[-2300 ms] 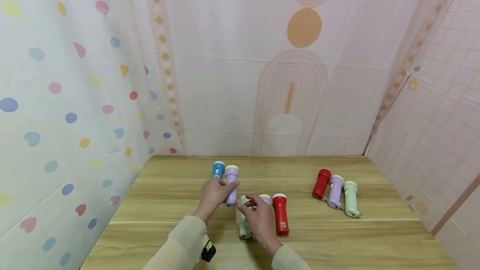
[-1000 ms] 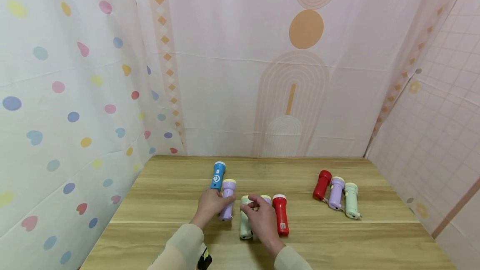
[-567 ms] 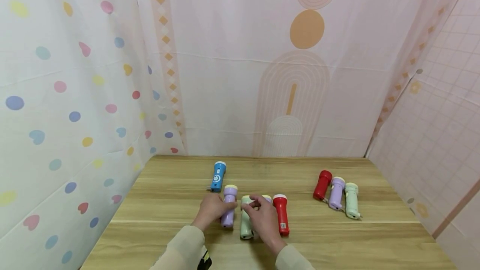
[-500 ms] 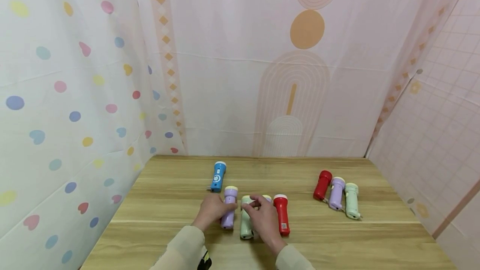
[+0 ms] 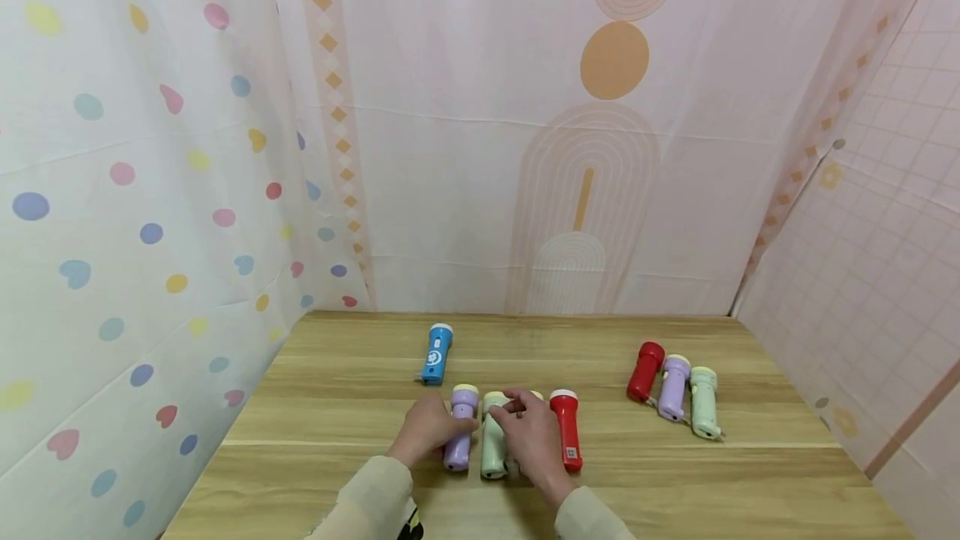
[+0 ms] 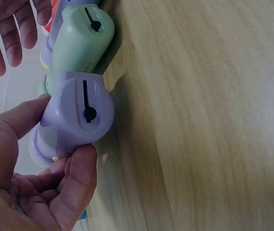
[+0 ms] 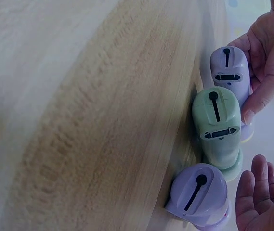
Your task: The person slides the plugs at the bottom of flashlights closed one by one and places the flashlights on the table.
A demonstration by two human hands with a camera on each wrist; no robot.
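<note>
In the head view my left hand grips a purple flashlight with a pale yellow rim, thumb on one side. The left wrist view shows the fingers around its body and its slotted end facing the camera. Just right of it lies a green flashlight. My right hand hovers above the green flashlight and a second purple flashlight, which it mostly covers in the head view. Its fingers are loosely bent and hold nothing. A red flashlight lies right of that hand.
A blue flashlight lies farther back on the wooden table. At the right, a red flashlight, a purple one and a green one lie side by side. Patterned curtains stand behind the table.
My left hand has brought the purple flashlight from beside the blue one nearer to me, next to the green one. The blue flashlight is now uncovered. My right hand has stayed nearly in place.
</note>
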